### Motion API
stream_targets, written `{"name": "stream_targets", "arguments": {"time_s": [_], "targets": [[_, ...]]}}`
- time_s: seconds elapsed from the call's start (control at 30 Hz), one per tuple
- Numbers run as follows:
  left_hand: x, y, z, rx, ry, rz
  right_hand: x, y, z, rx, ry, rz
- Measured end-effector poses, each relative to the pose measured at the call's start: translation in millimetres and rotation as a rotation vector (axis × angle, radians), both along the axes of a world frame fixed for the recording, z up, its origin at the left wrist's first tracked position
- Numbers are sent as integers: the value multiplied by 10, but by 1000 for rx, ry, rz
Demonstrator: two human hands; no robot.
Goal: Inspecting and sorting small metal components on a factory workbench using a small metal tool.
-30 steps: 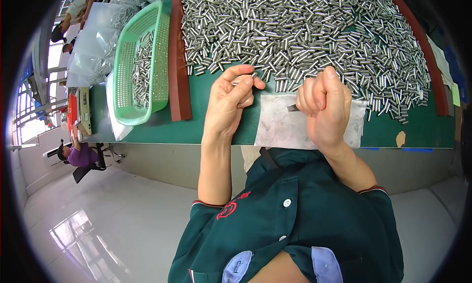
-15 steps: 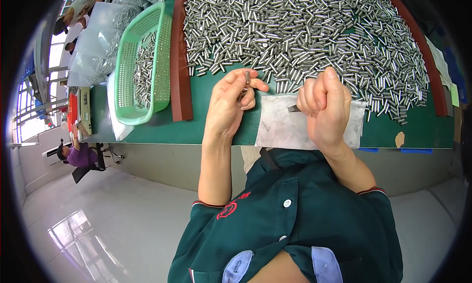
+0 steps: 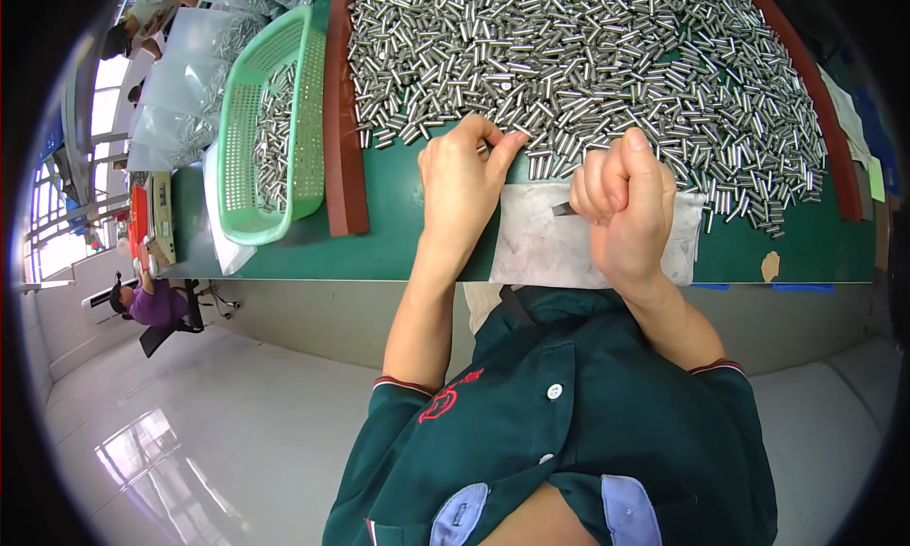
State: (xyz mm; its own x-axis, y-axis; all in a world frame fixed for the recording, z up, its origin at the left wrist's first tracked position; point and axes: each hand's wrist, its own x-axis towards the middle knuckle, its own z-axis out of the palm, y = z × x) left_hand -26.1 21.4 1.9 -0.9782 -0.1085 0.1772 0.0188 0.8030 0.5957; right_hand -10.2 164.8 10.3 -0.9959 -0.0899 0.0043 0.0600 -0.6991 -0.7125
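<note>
Metal pins (image 3: 569,63) lie loose beyond the pale cloth (image 3: 536,238). Just left of it, the left hand (image 3: 462,172) bends at their near edge, thumb and forefinger close; whether they pinch a pin, I cannot tell. Above the cloth, the right hand (image 3: 626,200) is closed around a dark flat piece (image 3: 564,209). Well left, a green basket (image 3: 256,233) holds far fewer pins. Below, the shirt's red embroidery (image 3: 445,401) is unreadable.

Floor (image 3: 256,394) pale and glossy, carrying bright window-shaped reflections (image 3: 142,442) at lower left. Windows (image 3: 59,238) along the far left, white with strong light, beside a pale wall (image 3: 62,309); black wheeled chair (image 3: 163,337) to its right. Green-topped table (image 3: 379,260) spans the view, grey panel (image 3: 313,309) beneath its front edge.
</note>
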Motion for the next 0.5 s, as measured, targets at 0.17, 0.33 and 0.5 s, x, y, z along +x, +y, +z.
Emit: {"name": "stream_targets", "arguments": {"time_s": [0.17,0.33,0.5], "targets": [[32,-75,55,418,-65,20,-6,5,1,-1,-10,-4],[91,-333,45,1642,-363,-80,-6,7,-8,1,-4,1],[153,-336,-18,1574,-321,-88,-9,8,-18,2,-7,11]]}}
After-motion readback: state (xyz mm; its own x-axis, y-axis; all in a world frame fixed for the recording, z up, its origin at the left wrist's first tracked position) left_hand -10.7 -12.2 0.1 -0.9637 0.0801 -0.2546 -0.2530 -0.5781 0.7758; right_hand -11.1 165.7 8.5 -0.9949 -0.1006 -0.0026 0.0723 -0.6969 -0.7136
